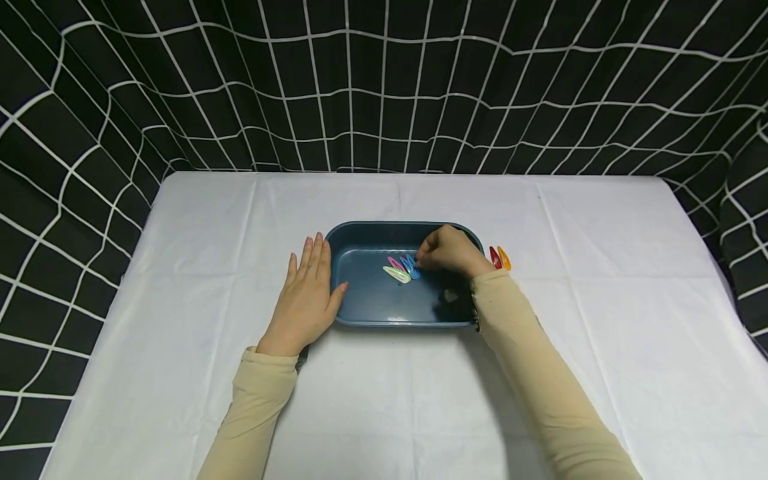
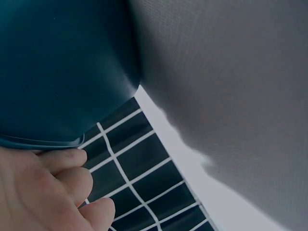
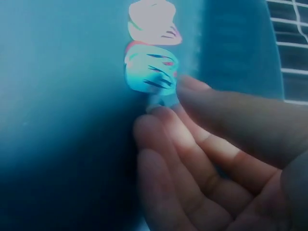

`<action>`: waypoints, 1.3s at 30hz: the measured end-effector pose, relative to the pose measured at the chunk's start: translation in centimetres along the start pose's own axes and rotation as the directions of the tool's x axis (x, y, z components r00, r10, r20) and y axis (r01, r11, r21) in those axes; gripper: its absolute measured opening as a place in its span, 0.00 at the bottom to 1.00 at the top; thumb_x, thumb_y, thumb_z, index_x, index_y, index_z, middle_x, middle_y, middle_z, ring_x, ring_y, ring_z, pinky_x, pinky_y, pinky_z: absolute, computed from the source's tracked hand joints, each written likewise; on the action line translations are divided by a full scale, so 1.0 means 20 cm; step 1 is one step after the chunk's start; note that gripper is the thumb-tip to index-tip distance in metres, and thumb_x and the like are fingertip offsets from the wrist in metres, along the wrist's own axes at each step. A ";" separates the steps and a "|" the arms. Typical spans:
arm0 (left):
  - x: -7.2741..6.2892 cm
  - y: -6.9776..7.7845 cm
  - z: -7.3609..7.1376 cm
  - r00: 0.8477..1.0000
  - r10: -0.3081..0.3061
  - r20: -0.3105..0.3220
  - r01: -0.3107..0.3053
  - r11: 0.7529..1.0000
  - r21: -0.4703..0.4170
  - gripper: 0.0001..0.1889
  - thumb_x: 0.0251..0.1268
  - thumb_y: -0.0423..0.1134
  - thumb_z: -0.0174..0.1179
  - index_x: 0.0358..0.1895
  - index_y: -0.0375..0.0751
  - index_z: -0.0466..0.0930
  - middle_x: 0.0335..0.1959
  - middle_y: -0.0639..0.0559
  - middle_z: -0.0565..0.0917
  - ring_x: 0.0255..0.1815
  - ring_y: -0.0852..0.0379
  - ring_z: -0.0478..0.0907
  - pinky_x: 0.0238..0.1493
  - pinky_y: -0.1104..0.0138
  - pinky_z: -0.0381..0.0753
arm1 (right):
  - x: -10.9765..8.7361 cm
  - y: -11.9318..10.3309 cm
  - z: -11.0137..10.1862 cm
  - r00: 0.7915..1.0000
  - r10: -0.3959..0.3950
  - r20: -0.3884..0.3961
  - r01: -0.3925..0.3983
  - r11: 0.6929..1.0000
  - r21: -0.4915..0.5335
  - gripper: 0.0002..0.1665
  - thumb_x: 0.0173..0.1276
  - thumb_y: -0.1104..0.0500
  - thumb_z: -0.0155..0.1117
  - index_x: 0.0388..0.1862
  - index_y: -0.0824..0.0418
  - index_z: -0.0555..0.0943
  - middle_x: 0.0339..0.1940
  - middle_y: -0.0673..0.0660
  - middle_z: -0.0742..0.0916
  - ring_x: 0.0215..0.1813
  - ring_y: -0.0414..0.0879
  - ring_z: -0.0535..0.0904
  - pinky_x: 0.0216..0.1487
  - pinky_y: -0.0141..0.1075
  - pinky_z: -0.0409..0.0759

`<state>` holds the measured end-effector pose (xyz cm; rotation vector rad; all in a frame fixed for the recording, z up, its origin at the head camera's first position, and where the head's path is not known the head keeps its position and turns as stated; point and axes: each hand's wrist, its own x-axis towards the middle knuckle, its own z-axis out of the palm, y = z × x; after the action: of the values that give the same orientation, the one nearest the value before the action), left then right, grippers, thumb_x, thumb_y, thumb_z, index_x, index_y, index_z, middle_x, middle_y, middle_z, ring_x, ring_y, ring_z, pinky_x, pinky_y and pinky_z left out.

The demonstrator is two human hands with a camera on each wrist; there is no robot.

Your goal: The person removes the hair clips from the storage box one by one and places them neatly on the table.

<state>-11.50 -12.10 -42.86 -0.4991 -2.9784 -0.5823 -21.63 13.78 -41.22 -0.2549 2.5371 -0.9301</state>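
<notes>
A dark blue rectangular tray [image 1: 384, 313] stands on the white cloth. My left hand [image 1: 307, 293] lies against its left rim with fingers straight and thumb over the edge; in the left wrist view, its curled-looking fingertips [image 2: 72, 178] are beside the tray wall. Inside the tray, snap hair clips lie side by side: a pale green clip [image 1: 396, 274], pink clips [image 1: 395, 263] and blue clips [image 1: 411, 267]. My right hand [image 1: 449, 252] reaches in over the right side. Its thumb and fingers pinch a small blue hair clip [image 3: 168, 99] at the end of the row, mostly hidden and blurred.
A red hair clip [image 1: 495, 257] and an orange hair clip [image 1: 504, 258] lie on the cloth just right of the tray, near the right sleeve. White tablecloth [image 1: 180, 300] covers the table. Black fabric with a white grid [image 1: 384, 87] hangs behind and at the sides.
</notes>
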 end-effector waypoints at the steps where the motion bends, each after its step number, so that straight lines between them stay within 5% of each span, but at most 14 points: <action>1: 0.00 0.00 0.00 1.000 0.002 -0.003 -0.002 1.000 0.001 0.37 0.73 0.48 0.45 0.71 0.23 0.45 0.74 0.34 0.43 0.75 0.42 0.37 0.71 0.49 0.37 | 0.00 0.00 0.00 1.000 -0.006 -0.004 0.005 1.000 -0.015 0.07 0.56 0.63 0.72 0.29 0.66 0.84 0.22 0.50 0.85 0.24 0.38 0.76 0.29 0.30 0.74; 16: 0.00 -0.01 0.01 1.000 -0.002 -0.002 0.002 1.000 -0.002 0.37 0.73 0.48 0.46 0.71 0.23 0.44 0.74 0.35 0.43 0.75 0.42 0.36 0.71 0.49 0.36 | 0.01 -0.02 0.04 0.996 -0.094 0.007 0.094 0.980 -0.176 0.10 0.49 0.59 0.76 0.24 0.62 0.83 0.20 0.48 0.82 0.26 0.41 0.72 0.31 0.33 0.70; 39: 0.00 -0.01 0.01 1.000 0.004 -0.013 -0.004 1.000 -0.004 0.37 0.72 0.47 0.47 0.71 0.23 0.45 0.74 0.34 0.44 0.75 0.42 0.38 0.71 0.49 0.37 | 0.01 0.01 0.03 0.999 -0.026 0.034 0.028 0.997 -0.067 0.09 0.52 0.63 0.74 0.26 0.64 0.81 0.21 0.51 0.81 0.26 0.42 0.73 0.30 0.33 0.71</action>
<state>-11.61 -12.07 -43.13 -0.4987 -2.9638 -0.5894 -21.58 13.56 -41.77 -0.3233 2.5427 -0.8446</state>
